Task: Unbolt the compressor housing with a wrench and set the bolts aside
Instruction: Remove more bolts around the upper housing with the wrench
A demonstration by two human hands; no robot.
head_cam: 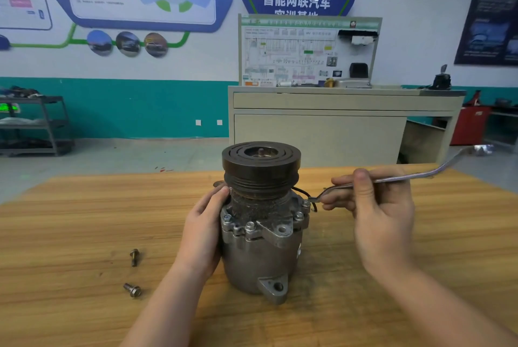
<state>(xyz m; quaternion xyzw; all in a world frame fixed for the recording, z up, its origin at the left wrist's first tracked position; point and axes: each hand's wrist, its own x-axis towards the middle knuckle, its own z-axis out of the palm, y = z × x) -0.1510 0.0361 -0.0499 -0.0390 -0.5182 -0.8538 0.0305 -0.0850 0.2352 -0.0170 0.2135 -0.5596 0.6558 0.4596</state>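
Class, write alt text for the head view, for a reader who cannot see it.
A compressor stands upright on a wooden table; the left hand steadies it while the right hand holds a wrench at a bolt on its right rim. Two loose bolts lie to the left.

One compressor [260, 223], one wrench [403, 178], two loose bolts [134, 257] [132, 289] (on the table [70, 220]).
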